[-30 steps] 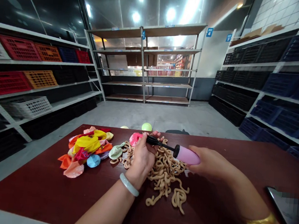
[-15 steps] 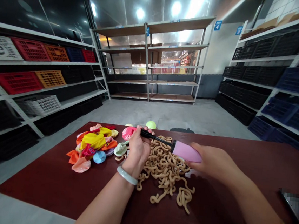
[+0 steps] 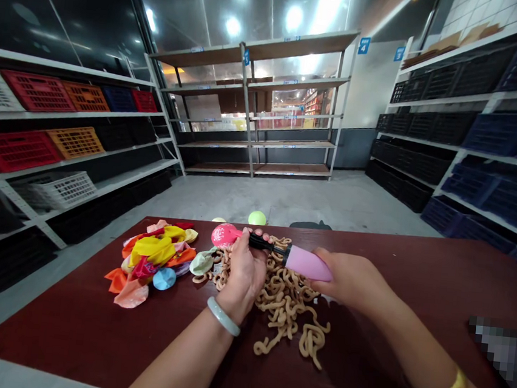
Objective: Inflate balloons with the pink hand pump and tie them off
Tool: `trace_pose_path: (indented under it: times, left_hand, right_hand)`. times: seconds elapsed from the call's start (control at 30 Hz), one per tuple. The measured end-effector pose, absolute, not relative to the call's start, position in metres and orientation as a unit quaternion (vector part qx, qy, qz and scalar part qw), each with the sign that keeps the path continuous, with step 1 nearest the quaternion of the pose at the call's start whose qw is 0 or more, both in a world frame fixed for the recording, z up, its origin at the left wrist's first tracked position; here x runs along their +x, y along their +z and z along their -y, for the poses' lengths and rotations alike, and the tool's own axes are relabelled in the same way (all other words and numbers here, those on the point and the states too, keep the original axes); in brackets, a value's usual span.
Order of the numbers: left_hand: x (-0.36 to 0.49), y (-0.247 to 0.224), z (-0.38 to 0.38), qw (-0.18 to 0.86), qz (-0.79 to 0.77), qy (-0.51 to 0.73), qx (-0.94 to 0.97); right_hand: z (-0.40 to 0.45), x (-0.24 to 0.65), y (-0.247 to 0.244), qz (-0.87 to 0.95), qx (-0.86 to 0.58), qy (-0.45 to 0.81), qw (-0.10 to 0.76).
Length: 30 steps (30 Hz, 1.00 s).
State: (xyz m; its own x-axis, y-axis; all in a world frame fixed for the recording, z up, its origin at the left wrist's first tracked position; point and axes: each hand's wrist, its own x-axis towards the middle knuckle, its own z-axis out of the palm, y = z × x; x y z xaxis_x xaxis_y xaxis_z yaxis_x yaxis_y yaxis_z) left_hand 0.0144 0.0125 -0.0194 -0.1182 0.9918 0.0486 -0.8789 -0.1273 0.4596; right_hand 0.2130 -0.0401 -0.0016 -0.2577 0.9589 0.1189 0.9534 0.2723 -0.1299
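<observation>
A hand balloon pump (image 3: 307,263) with a pink-purple barrel and black end lies across both hands above the table. My right hand (image 3: 346,279) is closed around the barrel's far right end. My left hand (image 3: 247,269) wraps the black end, its fingers also at the neck of a red-pink balloon (image 3: 225,236) with white marks. That balloon is small and rounded, sticking out left of my fingers. Under the pump spreads a heap of tan, curly, rope-like pieces (image 3: 281,309). A pale green limp balloon (image 3: 202,262) rests just left of my left hand.
Several limp coloured balloons (image 3: 155,251) are piled on the left of the dark red table (image 3: 67,322). A light green balloon (image 3: 257,218) shows beyond the far edge. A blurred-out object (image 3: 499,351) lies at right. Shelves with crates (image 3: 37,90) line the sides.
My hands have come closer together, and less of the black rod shows between them. The red-pink balloon looks rounder and fuller. The whole view has shifted slightly.
</observation>
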Motion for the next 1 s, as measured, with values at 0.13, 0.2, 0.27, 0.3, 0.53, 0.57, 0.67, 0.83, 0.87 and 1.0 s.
trace_pose_path:
  times: [0.13, 0.2, 0.27, 0.3, 0.53, 0.57, 0.67, 0.83, 0.87, 1.0]
  left_hand:
    - [0.014, -0.018, -0.014, 0.650, -0.156, 0.723, 0.176]
    - [0.011, -0.016, -0.015, 0.654, -0.154, 0.719, 0.179]
    - [0.007, -0.015, -0.016, 0.657, -0.148, 0.716, 0.182]
    - [0.004, -0.015, -0.016, 0.659, -0.146, 0.715, 0.183]
    - [-0.015, -0.011, -0.028, 0.637, -0.166, 0.730, 0.183]
    - [-0.018, -0.010, -0.030, 0.636, -0.168, 0.730, 0.185]
    - [-0.024, -0.008, -0.033, 0.638, -0.163, 0.726, 0.197]
    - [-0.033, -0.007, -0.038, 0.640, -0.156, 0.725, 0.202]
    - [-0.035, -0.006, -0.039, 0.638, -0.153, 0.727, 0.201]
    - [-0.043, -0.002, -0.041, 0.650, -0.138, 0.718, 0.206]
  right_hand:
    - [0.039, 0.212, -0.002, 0.790, -0.605, 0.031, 0.092]
    - [0.038, 0.210, -0.001, 0.788, -0.606, 0.043, 0.098]
    - [0.038, 0.208, 0.000, 0.788, -0.605, 0.056, 0.100]
    - [0.038, 0.206, 0.001, 0.788, -0.605, 0.065, 0.097]
    - [0.040, 0.203, 0.005, 0.776, -0.613, 0.127, 0.079]
    - [0.040, 0.205, 0.005, 0.775, -0.612, 0.136, 0.081]
    - [0.041, 0.212, 0.005, 0.772, -0.609, 0.162, 0.086]
    - [0.043, 0.228, 0.007, 0.765, -0.602, 0.207, 0.101]
    - [0.043, 0.231, 0.008, 0.765, -0.598, 0.216, 0.105]
    - [0.043, 0.238, 0.011, 0.763, -0.588, 0.245, 0.111]
